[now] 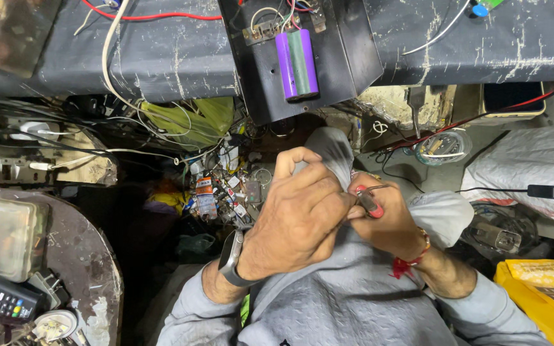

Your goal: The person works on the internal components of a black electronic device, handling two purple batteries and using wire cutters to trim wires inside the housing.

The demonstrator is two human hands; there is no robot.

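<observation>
Cluttered and dark, the worktop (pixel 161 57) carries wires and a black tray with two purple cells (pixel 297 64). Below it, a person in grey sleeves holds both hands together over their lap. The left hand (pixel 299 214), wearing a wristwatch (pixel 231 257), curls its grip over the right. The right hand (pixel 389 221) grasps red-handled pliers (pixel 370 202), tips hidden between the fingers.

You see an even, rather cool light from above; the black bench top (pixel 161 57) catches pale glare on its scratches; under the bench edge the clutter of parts (pixel 226 186) sinks in deep shadow; your hands stay sharp; the corners bend and soften a little.
</observation>
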